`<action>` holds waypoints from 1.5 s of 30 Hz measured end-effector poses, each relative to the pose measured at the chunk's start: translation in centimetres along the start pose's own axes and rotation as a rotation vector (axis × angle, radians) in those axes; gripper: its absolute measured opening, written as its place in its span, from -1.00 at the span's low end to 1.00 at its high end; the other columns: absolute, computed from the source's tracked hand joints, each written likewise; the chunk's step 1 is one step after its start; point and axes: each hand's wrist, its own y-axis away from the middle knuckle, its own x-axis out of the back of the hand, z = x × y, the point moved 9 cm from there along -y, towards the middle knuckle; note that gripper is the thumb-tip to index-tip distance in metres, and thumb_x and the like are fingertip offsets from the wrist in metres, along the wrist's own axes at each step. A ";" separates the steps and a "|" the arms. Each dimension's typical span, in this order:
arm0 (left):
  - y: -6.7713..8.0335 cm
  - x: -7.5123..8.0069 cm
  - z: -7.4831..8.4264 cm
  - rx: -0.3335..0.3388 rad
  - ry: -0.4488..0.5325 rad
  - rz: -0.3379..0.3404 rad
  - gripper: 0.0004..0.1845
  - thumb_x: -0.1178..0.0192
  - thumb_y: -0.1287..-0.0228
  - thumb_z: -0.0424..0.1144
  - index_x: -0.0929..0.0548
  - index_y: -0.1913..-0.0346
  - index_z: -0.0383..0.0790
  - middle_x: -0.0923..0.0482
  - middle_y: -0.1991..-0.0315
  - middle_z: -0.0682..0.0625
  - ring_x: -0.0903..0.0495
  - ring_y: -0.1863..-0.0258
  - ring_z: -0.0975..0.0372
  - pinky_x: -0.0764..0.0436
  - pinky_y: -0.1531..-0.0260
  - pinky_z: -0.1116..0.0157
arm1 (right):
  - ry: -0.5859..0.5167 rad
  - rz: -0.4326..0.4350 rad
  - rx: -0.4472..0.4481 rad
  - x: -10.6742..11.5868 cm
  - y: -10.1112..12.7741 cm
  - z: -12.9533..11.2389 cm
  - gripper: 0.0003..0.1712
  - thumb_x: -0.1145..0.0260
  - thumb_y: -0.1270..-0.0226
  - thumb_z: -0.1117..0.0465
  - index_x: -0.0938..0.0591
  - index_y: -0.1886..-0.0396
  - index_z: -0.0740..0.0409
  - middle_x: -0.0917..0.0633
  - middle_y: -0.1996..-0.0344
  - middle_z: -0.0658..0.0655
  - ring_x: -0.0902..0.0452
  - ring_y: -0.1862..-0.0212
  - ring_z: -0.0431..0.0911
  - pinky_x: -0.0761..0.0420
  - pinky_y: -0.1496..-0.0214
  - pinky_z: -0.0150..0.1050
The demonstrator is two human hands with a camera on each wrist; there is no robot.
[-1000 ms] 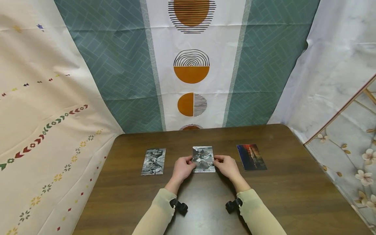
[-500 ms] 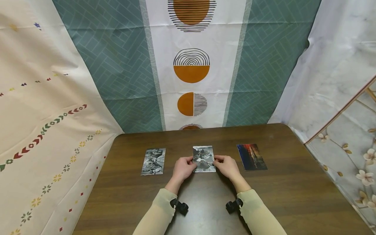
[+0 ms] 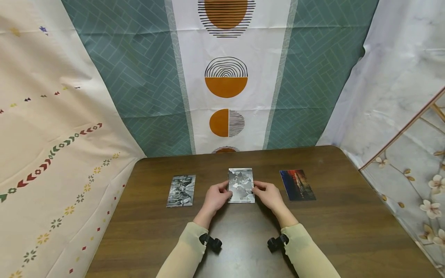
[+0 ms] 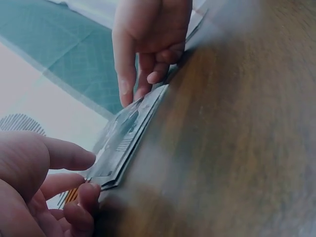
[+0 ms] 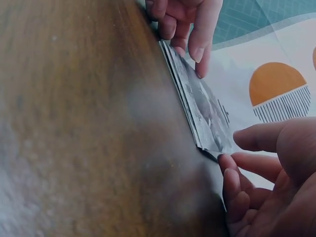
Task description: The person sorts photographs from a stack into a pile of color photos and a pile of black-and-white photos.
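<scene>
Centrally, a small stack of photographs [image 3: 241, 185] is pinched at its side edges by the left hand [image 3: 214, 198] and right hand [image 3: 270, 197], fingers curled around it, its far end apparently raised off the table [image 3: 347, 231]. Two single photographs are laid flat alongside.

Pale beige long sleeves [image 3: 180, 253], bare hands [image 3: 216, 197], small black wrist cameras [image 3: 213, 243]

Photo stack [image 3: 241, 185] between two photos
</scene>
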 end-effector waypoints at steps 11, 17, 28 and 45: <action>0.1 0.7 0.5 0.008 0.153 -0.003 -0.41 -0.36 -0.31 -0.40 -0.63 -0.42 -0.30 -0.58 0.40 0.05 -0.47 0.61 0.30 -0.48 0.52 0.36 | -0.079 0.014 0.025 -0.1 -0.1 -1.2 -0.44 -0.45 -0.46 0.21 -0.65 -0.40 0.22 -0.78 0.24 0.10 -0.54 0.24 -0.06 -0.48 0.20 -0.16; 0.1 1.1 1.2 -0.016 0.177 -0.008 -0.43 -0.37 -0.36 -0.39 -0.62 -0.44 -0.29 -0.58 0.40 0.04 -0.47 0.61 0.28 -0.47 0.55 0.35 | -0.096 0.007 0.030 0.1 0.0 -1.7 -0.42 -0.45 -0.46 0.23 -0.62 -0.43 0.24 -0.82 0.27 0.10 -0.52 0.27 -0.08 -0.44 0.20 -0.15; 0.3 2.4 0.7 0.012 0.220 -0.026 -0.44 -0.33 -0.37 -0.40 -0.63 -0.44 -0.26 -0.63 0.37 0.02 -0.48 0.60 0.23 -0.45 0.54 0.34 | -0.196 -0.002 0.014 -0.7 0.2 -2.7 -0.43 -0.45 -0.47 0.27 -0.62 -0.44 0.24 -0.83 0.23 0.17 -0.57 0.25 -0.09 -0.45 0.23 -0.19; 1.4 9.0 -2.4 0.050 0.134 0.025 -0.41 -0.35 -0.42 -0.31 -0.58 -0.49 -0.21 -0.58 0.38 0.00 -0.50 0.54 0.17 -0.48 0.46 0.28 | -0.275 -0.050 0.036 -6.8 -0.1 -6.5 -0.38 -0.48 -0.41 0.27 -0.62 -0.45 0.18 -0.84 0.30 0.12 -0.57 0.42 -0.20 -0.45 0.38 -0.26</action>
